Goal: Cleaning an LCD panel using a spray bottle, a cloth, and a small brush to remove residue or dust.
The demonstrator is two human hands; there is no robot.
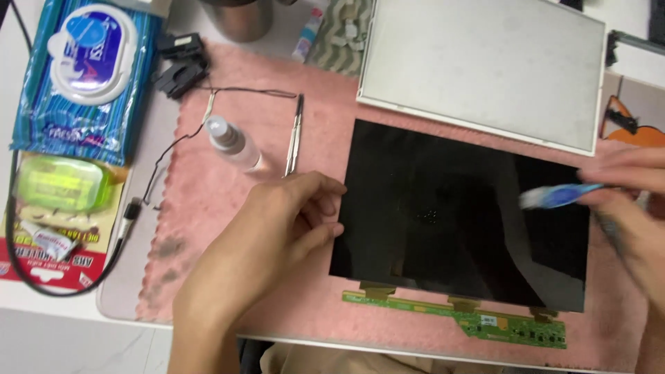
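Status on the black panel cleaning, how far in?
Done: black panel lies apart from the white backing sheet on the pink mat. In hand: left hand steadies its edge, right hand brushes with a blue toothbrush. Left: specks mid-panel.

Right hand [627,187]: motion-blurred, cut off by right edge; grip on the blue-handled brush [557,197] not resolvable, bristle end smeared beyond the fingertips. Left hand [277,235]: fingertips [331,206] cover the near left edge of the black display panel [457,215]; contact underneath hidden. Small specks on panel, between the two sets of fingers, too small to identify. Metal cup [239,17], far above left fingers, cropped by top edge.
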